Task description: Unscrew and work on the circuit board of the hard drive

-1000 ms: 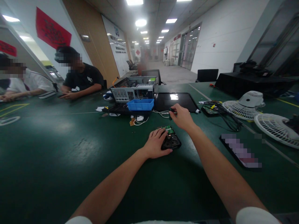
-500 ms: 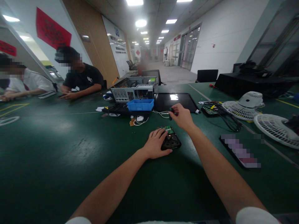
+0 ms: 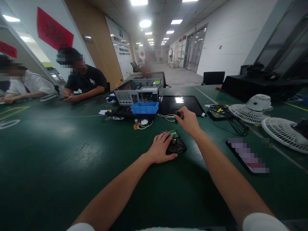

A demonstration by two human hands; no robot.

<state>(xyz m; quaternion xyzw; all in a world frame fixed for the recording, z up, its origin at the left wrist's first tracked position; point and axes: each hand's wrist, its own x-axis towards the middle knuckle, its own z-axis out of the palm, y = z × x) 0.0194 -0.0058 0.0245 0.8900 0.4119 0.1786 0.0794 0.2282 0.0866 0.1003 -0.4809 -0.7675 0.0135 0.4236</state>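
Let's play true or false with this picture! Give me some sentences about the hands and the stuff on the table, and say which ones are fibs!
1. The left hand rests on a black device. True.
2. The tray in front of the open metal case is red. False: it is blue.
3. The right hand pinches a small dark thing. True.
4. The white fan grilles lie left of both hands. False: they lie to the right.
5. The table is bright yellow. False: it is dark green.
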